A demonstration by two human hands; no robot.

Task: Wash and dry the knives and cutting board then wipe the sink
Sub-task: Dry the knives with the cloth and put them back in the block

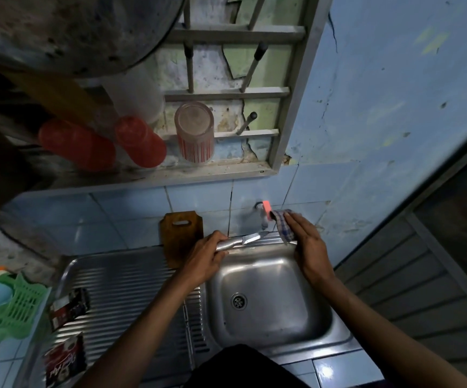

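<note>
Dark cloth at the bottom edge, the person's own clothing [243, 365], sits closest to the lens, with both forearms reaching away from it over the sink [321, 323].

Well left of the left hand, a green plastic basket [22, 303] holds some coloured pieces, and two dark sachets [68, 306] lie on the ribbed drainboard [131, 289]. Just behind the left hand, the wooden cutting board [180, 233] leans upright against the tiled wall.

Left hand [207, 261] has its fingers curled round the metal handle of a knife [243, 240], blade pointing right toward the tap [264, 212]. No second knife is in view.

Between the hands lies the basin, which looks dry, with its drain [238, 301] open and no water visibly running.

Right hand [306, 242] lies with fairly straight fingers flat over a checked cloth [284, 226] at the back rim of the sink, just beside the tap; whether the thumb pinches the cloth underneath cannot be told.

The step in hand looks like drying the knife. To do it well, keep the handle grip firm, fold the cloth over the spine, and wipe from handle to tip with the edge turned away from the fingers.
</note>
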